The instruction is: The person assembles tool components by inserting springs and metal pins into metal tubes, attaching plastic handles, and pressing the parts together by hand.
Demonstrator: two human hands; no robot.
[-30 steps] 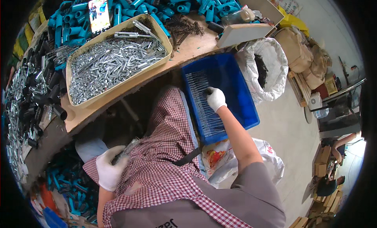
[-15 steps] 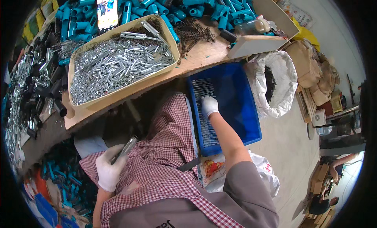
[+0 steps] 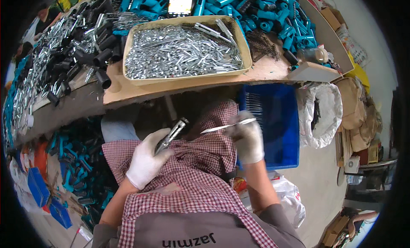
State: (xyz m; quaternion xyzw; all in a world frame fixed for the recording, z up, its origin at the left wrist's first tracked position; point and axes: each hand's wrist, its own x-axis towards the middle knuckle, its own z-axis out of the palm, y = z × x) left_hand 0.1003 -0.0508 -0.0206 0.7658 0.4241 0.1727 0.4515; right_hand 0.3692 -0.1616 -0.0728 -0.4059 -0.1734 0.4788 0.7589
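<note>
In front of my lap, my white-gloved left hand (image 3: 147, 158) is closed around a shiny metal tube (image 3: 174, 132) with a dark slot along it, tilted up and to the right. My gloved right hand (image 3: 247, 141), blurred a little, pinches a thin, pointed metal rod (image 3: 215, 129). The rod lies nearly level, its pointed end toward the tube but apart from it. Beyond the right hand stands a blue crate (image 3: 285, 150) with a row of similar thin rods (image 3: 253, 103) along its left side.
On the bench (image 3: 179, 86) sits a cream tray (image 3: 188, 79) of small metal pins. Teal tubular parts (image 3: 267, 13) and a lit phone (image 3: 180, 2) are behind it, black sleeves (image 3: 102, 58) to its left. A white sack (image 3: 329, 135) stands right of the crate.
My right hand has come out of the blue crate toward my lap, now with a rod. My left hand has risen with the metal tube. The view has shifted, too.
</note>
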